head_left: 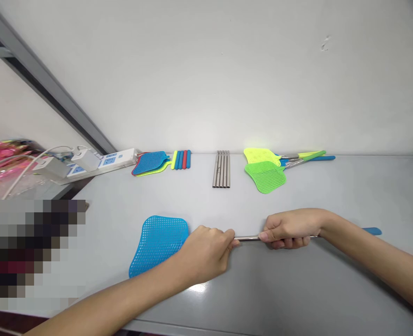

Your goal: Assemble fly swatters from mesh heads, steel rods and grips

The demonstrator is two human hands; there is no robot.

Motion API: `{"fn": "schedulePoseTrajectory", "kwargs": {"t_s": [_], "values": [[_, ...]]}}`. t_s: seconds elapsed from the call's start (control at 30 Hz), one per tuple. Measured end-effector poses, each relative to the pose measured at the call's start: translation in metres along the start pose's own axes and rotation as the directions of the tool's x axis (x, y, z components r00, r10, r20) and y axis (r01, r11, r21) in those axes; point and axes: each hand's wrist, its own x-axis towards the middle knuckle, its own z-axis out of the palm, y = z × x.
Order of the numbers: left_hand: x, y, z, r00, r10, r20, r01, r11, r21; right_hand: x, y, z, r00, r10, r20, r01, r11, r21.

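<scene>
Worktop (pixel 297 294), grey. Blue swatter head (pixel 157 245), flat, just beside the left hand (pixel 204 254). Right hand (pixel 290 228): closed, like the left, on one steel rod (pixel 247 238). Hands apart, a short bare stretch of rod between them, rod steady and level. Blue grip (pixel 372 231), beyond the right hand, in line with the rod.
</scene>
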Motion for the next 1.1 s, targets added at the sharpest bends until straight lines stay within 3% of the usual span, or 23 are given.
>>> {"fn": "schedulePoseTrajectory", "kwargs": {"t_s": [0.23,0.37,0.83,1.1], "values": [[0.002,0.0,0.001,1.0,-0.004,-0.003,0.004,1.0,0.013,0.003,-0.001,-0.001,0.999,0.006,0.045,-0.007,0.999,0.04],[0.005,-0.004,-0.003,1.0,-0.002,-0.008,0.002,1.0,0.006,0.002,-0.003,-0.001,1.0,0.009,-0.004,-0.008,0.998,0.056],[0.01,-0.034,-0.017,0.999,-0.024,-0.046,0.015,0.983,-0.182,0.004,0.0,-0.012,0.957,-0.269,-0.108,0.275,0.961,0.042],[0.012,-0.059,-0.019,0.995,-0.028,-0.099,0.008,0.981,-0.193,0.005,0.005,-0.025,0.944,-0.316,-0.098,0.327,0.936,0.132]]}}
